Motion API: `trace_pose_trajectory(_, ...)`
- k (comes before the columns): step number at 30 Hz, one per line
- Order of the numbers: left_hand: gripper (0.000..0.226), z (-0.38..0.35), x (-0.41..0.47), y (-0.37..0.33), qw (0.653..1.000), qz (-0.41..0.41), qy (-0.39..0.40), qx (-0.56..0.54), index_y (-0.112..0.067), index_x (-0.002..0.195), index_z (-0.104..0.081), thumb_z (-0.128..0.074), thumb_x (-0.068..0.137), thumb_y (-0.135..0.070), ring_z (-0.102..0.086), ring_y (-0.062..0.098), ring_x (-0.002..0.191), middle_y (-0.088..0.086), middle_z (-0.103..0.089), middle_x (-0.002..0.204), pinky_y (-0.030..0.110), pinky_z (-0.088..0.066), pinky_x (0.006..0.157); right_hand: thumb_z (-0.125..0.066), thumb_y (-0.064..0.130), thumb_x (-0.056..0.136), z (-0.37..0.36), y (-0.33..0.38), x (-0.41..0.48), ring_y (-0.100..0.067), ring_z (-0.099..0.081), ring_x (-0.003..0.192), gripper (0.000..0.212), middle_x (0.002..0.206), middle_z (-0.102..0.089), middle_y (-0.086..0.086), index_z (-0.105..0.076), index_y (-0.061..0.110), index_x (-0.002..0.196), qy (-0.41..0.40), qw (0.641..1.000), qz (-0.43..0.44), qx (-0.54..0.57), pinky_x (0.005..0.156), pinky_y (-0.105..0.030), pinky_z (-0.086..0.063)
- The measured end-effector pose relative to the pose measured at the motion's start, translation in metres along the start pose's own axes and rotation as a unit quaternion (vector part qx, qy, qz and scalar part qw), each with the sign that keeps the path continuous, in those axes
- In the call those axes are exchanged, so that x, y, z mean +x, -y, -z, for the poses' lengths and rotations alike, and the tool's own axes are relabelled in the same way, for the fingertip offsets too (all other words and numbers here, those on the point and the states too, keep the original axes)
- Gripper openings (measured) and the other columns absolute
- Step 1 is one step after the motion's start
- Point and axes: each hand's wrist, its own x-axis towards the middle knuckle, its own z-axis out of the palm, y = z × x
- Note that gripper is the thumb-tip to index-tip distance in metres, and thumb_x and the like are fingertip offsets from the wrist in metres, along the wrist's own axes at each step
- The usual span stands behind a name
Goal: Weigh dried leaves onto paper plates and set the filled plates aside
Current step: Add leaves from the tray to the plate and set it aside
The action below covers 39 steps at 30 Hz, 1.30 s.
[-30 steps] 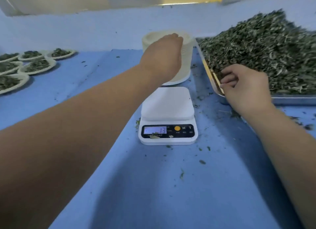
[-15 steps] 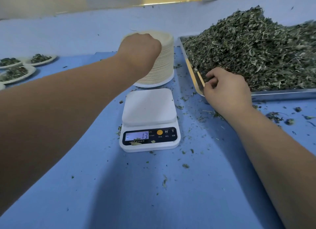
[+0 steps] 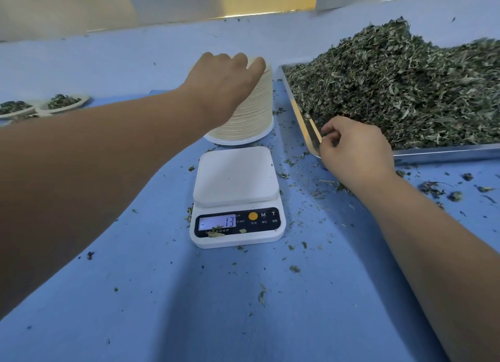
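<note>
A person's two bare arms reach forward over a blue cloth (image 3: pixel 189 294).

The left hand (image 3: pixel 224 88) lies on top of a tall stack (image 3: pixel 257 118) of empty paper plates. Its fingers are bent over the stack's top edge, side by side. The tips are hidden on the far side, so it cannot be told whether they hold a single plate.

Just below that hand's wrist, nearer the person, stands a white scale (image 3: pixel 235 183). Its platform is bare and its display reads minus 13. A few leaf crumbs lie on its front panel.

The right hand (image 3: pixel 357 150) is at the near left corner of a metal tray (image 3: pixel 446 153). Its fingers are curled, with forefinger and thumb close together at the end of a thin pale strip (image 3: pixel 315 129) lying along the tray's inner wall. Whether they pinch the strip cannot be told.

Just beyond and to the right of these fingers, a high heap of dried green leaves (image 3: pixel 405 91) fills the tray. The nearest leaves touch or almost touch the knuckles.

Far to the left of the left hand's fingers, at the edge of view, sit filled plates (image 3: pixel 65 103), each with a small mound of leaves.

Loose leaf bits are scattered on the cloth around the scale and below the right wrist.
</note>
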Motion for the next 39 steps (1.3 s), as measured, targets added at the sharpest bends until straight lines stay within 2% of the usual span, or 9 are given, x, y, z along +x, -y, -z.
trace_pose_trajectory(3, 0.042, -0.004, -0.004, 0.001, 0.992, 0.105, -0.029, -0.058, -0.008, 0.110, -0.045, -0.058, 0.075, 0.012, -0.039, 0.030, 0.076, 0.010, -0.041, 0.091, 0.042, -0.030, 0.069, -0.050, 0.023, 0.097, 0.000, 0.000, 0.000, -0.030, -0.061, 0.078, 0.024, 0.091, -0.070, -0.001, -0.066, 0.025, 0.114, 0.003, 1.000, -0.005, 0.001, 0.068, -0.036, -0.051)
trace_pose_trajectory(10, 0.026, -0.009, -0.010, 0.011, 0.937, 0.255, -0.090, -0.221, -0.014, 0.089, -0.051, -0.048, 0.073, 0.006, -0.048, 0.034, 0.088, 0.015, -0.055, 0.102, 0.042, -0.039, 0.077, -0.050, 0.024, 0.095, -0.002, -0.001, 0.001, -0.026, -0.059, 0.073, 0.023, 0.083, -0.067, 0.003, -0.067, 0.027, 0.110, 0.007, 1.000, -0.011, -0.003, 0.063, -0.030, -0.040)
trace_pose_trajectory(14, 0.031, -0.014, -0.021, 0.007, 0.869, 0.324, -0.156, -0.339, -0.011, 0.086, -0.062, -0.043, 0.071, 0.008, -0.055, 0.027, 0.098, 0.010, -0.061, 0.106, 0.032, -0.040, 0.074, -0.051, 0.024, 0.095, -0.003, 0.000, 0.000, -0.024, -0.062, 0.076, 0.028, 0.092, -0.070, 0.005, -0.059, 0.026, 0.122, -0.007, 1.000, -0.001, 0.010, 0.064, -0.034, -0.049)
trace_pose_trajectory(20, 0.027, -0.022, -0.062, -0.014, 0.751, 0.344, -0.321, -0.463, -0.008, 0.078, -0.069, -0.046, 0.072, 0.006, -0.058, 0.009, 0.097, -0.013, -0.054, 0.095, 0.027, -0.048, 0.077, -0.065, 0.021, 0.089, -0.003, 0.014, -0.007, -0.021, -0.062, 0.101, 0.071, 0.124, -0.062, 0.004, -0.027, 0.022, 0.149, -0.036, 0.993, 0.061, 0.094, 0.083, -0.043, -0.053)
trace_pose_trajectory(25, 0.029, -0.024, -0.094, -0.034, 0.694, 0.337, -0.351, -0.531, -0.016, 0.076, -0.067, -0.051, 0.067, 0.008, -0.061, 0.013, 0.097, -0.008, -0.060, 0.094, 0.024, -0.044, 0.079, -0.066, 0.027, 0.090, -0.008, 0.031, -0.018, -0.017, -0.063, 0.107, 0.065, 0.121, -0.064, 0.009, -0.033, 0.029, 0.146, -0.014, 0.982, 0.121, 0.145, 0.088, -0.040, -0.052)
trace_pose_trajectory(29, 0.031, -0.029, -0.122, -0.043, 0.712, 0.338, -0.306, -0.534, -0.014, 0.078, -0.070, -0.061, 0.067, 0.014, -0.058, -0.007, 0.094, -0.007, -0.061, 0.098, 0.018, -0.047, 0.081, -0.070, 0.023, 0.087, -0.010, 0.037, -0.024, -0.005, -0.061, 0.104, 0.054, 0.115, -0.067, 0.012, -0.048, 0.024, 0.136, -0.054, 0.971, 0.132, 0.192, 0.080, -0.023, -0.043)
trace_pose_trajectory(33, 0.029, -0.034, -0.145, -0.044, 0.739, 0.327, -0.286, -0.515, -0.007, 0.080, -0.073, -0.066, 0.070, 0.019, -0.058, -0.006, 0.095, 0.002, -0.063, 0.103, 0.014, -0.046, 0.085, -0.075, 0.025, 0.085, -0.011, 0.039, -0.026, 0.003, -0.062, 0.103, 0.053, 0.115, -0.069, 0.011, -0.050, 0.023, 0.132, -0.024, 0.963, 0.118, 0.239, 0.082, -0.005, -0.043)
trace_pose_trajectory(36, 0.027, -0.038, -0.152, -0.040, 0.772, 0.295, -0.264, -0.497, -0.005, 0.086, -0.076, -0.072, 0.073, 0.018, -0.060, 0.012, 0.100, 0.005, -0.063, 0.109, 0.013, -0.045, 0.085, -0.072, 0.020, 0.087, -0.013, 0.044, -0.031, -0.004, -0.066, 0.104, 0.045, 0.113, -0.070, 0.014, -0.059, 0.029, 0.130, -0.017, 0.962, 0.158, 0.224, 0.090, -0.018, -0.051)
trace_pose_trajectory(39, 0.029, -0.047, -0.159, -0.032, 0.806, 0.270, -0.209, -0.483, -0.009, 0.098, -0.078, -0.076, 0.076, 0.010, -0.060, 0.016, 0.101, 0.000, -0.062, 0.116, 0.012, -0.045, 0.085, -0.068, 0.021, 0.092, -0.018, 0.047, -0.035, -0.017, -0.070, 0.088, 0.036, 0.109, -0.071, 0.017, -0.066, 0.031, 0.126, -0.003, 0.963, 0.169, 0.210, 0.086, -0.027, -0.054)
